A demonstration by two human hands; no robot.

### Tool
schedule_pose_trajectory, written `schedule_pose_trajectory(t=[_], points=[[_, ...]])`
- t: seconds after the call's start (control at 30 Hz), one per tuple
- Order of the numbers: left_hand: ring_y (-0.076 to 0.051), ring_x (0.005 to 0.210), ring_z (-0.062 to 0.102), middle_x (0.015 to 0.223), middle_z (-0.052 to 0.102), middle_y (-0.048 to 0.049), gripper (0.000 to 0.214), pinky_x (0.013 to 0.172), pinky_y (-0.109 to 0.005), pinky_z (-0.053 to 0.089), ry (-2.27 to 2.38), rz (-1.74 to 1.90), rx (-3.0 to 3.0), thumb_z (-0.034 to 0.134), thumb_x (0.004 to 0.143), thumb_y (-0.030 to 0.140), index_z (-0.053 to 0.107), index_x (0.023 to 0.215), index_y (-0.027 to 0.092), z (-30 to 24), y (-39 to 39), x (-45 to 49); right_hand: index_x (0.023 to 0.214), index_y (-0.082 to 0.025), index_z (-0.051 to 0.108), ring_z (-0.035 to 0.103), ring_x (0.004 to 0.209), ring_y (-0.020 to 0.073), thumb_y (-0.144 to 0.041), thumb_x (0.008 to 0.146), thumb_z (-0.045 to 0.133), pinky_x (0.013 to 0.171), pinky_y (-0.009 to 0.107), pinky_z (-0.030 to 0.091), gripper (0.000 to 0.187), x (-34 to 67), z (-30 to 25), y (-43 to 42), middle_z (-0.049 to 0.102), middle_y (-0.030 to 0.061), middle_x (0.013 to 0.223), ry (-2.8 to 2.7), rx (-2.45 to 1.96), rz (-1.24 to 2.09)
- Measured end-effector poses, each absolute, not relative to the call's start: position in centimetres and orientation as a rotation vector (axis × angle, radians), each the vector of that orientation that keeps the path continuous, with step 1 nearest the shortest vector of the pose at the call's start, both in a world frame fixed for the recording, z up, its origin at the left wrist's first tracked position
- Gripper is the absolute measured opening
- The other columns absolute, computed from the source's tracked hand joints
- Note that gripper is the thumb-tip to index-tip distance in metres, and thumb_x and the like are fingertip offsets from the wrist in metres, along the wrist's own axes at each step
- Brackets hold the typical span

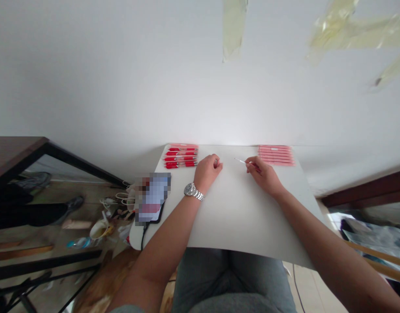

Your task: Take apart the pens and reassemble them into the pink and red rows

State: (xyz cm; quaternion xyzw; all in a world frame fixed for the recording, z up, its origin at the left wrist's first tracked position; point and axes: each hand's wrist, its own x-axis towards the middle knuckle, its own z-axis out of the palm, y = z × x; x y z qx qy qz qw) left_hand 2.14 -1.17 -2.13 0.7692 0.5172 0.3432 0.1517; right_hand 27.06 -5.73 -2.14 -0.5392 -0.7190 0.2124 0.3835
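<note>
My left hand (208, 171), with a silver wristwatch (193, 191) on its wrist, rests on the white table (239, 217) with its fingers curled and nothing visible in them. Nearest to it lies a row of several red pens (181, 155). My right hand (263, 174) pinches a thin white stick (240, 161), possibly a pen refill, whose tip points left. Just beyond that hand, several pink pen-like sticks (276, 155) lie side by side in a row.
A phone or tablet (153, 198), its screen pixelated, lies at the table's left edge with a black cable (143, 234) hanging down. Beyond that edge are a mug (99, 229), white bags and dark furniture (13, 158). A white wall (200, 87) rises behind the table.
</note>
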Motion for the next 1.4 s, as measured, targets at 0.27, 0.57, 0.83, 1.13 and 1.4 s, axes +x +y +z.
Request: schedule_pose_trajectory(t=[0.27, 0.57, 0.83, 1.13, 1.4], points=[[-0.018, 0.068, 0.056, 0.075, 0.061, 0.001, 0.009, 0.068, -0.031, 0.041, 1.483, 0.985, 2.212, 0.07, 0.089, 0.022, 0.062, 0.092, 0.024, -2.1, -1.2, 2.2, 0.111, -0.025, 0.062, 0.065, 0.074, 0.0182, -0.045, 0.103, 0.049, 0.071, 0.029, 0.049, 0.025, 27.1, -2.2, -5.7, 0.071, 0.0022, 0.081, -1.829, -1.368, 0.533], [-0.018, 0.069, 0.057, 0.074, 0.062, 0.0007, 0.01, 0.068, -0.033, 0.042, 1.468, 1.018, 2.201, 0.071, 0.089, 0.024, 0.061, 0.091, 0.024, -2.2, -1.2, 2.2, 0.111, -0.026, 0.062, 0.066, 0.074, 0.0187, -0.045, 0.103, 0.049, 0.072, 0.03, 0.049, 0.024, 27.1, -2.1, -5.8, 0.071, 0.0021, 0.082, -1.83, -1.383, 0.538], [-0.018, 0.069, 0.057, 0.074, 0.062, 0.001, 0.01, 0.069, -0.032, 0.043, 1.473, 1.027, 2.199, 0.071, 0.09, 0.025, 0.062, 0.094, 0.024, -2.3, -1.1, 2.2, 0.111, -0.026, 0.062, 0.066, 0.075, 0.0192, -0.045, 0.103, 0.05, 0.072, 0.03, 0.049, 0.024, 27.1, -2.0, -5.8, 0.072, 0.0026, 0.082, -1.834, -1.383, 0.532], [-0.019, 0.075, 0.059, 0.083, 0.063, -0.0029, 0.008, 0.075, -0.033, 0.046, 1.5, 1.08, 2.176, 0.065, 0.095, 0.028, 0.066, 0.102, 0.024, -1.8, -1.4, 2.3, 0.111, -0.025, 0.062, 0.067, 0.074, 0.0192, -0.046, 0.103, 0.05, 0.071, 0.03, 0.05, 0.025, 27.2, -2.3, -5.7, 0.073, 0.0031, 0.082, -1.834, -1.373, 0.55], [-0.018, 0.083, 0.059, 0.094, 0.066, -0.0053, 0.018, 0.082, -0.03, 0.049, 1.139, 1.262, 2.018, 0.058, 0.101, 0.037, 0.067, 0.107, 0.022, -0.6, -2.0, 3.1, 0.111, -0.025, 0.062, 0.067, 0.076, 0.0196, -0.046, 0.103, 0.049, 0.073, 0.03, 0.05, 0.025, 27.1, -2.0, -5.9, 0.072, 0.0036, 0.083, -1.834, -1.343, 0.571]])
